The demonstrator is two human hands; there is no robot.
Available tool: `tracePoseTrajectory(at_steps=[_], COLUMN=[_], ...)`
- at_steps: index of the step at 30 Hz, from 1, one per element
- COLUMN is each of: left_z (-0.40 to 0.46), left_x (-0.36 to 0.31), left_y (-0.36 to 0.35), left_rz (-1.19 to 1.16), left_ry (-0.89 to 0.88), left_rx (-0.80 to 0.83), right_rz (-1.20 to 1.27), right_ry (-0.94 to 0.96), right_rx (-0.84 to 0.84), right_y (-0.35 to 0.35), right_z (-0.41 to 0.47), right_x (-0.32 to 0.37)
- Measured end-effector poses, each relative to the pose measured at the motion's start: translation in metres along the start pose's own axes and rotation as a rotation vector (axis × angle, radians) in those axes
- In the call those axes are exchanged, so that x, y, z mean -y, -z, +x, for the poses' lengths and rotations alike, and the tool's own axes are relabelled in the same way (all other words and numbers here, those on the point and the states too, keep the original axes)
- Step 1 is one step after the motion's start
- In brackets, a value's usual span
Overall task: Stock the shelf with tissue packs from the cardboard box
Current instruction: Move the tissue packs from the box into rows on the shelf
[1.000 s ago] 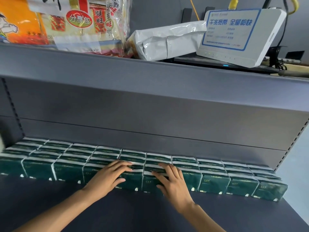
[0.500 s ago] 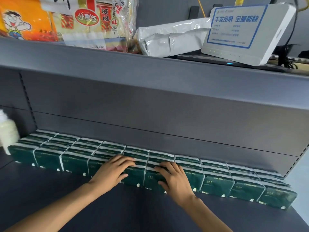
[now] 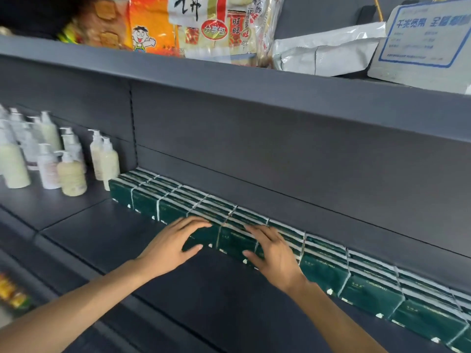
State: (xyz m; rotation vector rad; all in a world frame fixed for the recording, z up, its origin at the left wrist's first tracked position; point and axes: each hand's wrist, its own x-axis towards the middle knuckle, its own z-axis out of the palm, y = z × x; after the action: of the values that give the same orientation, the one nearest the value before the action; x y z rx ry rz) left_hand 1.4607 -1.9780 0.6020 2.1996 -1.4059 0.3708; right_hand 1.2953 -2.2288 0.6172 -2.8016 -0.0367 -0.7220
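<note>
Several dark green tissue packs with white edges stand in tight rows along the back of the dark grey shelf. My left hand rests on the front packs near the middle of the row, fingers spread over their tops and thumb against the front face. Just to its right, my right hand lies the same way on the neighbouring packs. Neither hand lifts a pack. The cardboard box is out of view.
Several pale pump bottles stand on the shelf section to the left of the packs. The upper shelf holds snack bags, a white plastic parcel and a white router box. A lower shelf edge shows at bottom left.
The view has swung left and tilted, bringing the pump bottles into sight. Both hands stay on the front tissue packs in about the same spots.
</note>
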Motion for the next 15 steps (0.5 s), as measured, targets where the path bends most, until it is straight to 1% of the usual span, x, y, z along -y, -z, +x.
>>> tracePoseTrajectory(at_steps=[7, 15], left_z=[-0.086, -0.190], left_x=[0.023, 0.048], left_y=[0.052, 0.120], left_rz=[0.076, 0.142], left_ry=[0.178, 0.385], left_rx=[-0.015, -0.056], right_rz=[0.118, 0.239], right_ry=[0.170, 0.364], right_rx=[0.123, 0.223], right_y=[-0.034, -0.085], right_z=[0.035, 0.064], right_x=[0.070, 0.160])
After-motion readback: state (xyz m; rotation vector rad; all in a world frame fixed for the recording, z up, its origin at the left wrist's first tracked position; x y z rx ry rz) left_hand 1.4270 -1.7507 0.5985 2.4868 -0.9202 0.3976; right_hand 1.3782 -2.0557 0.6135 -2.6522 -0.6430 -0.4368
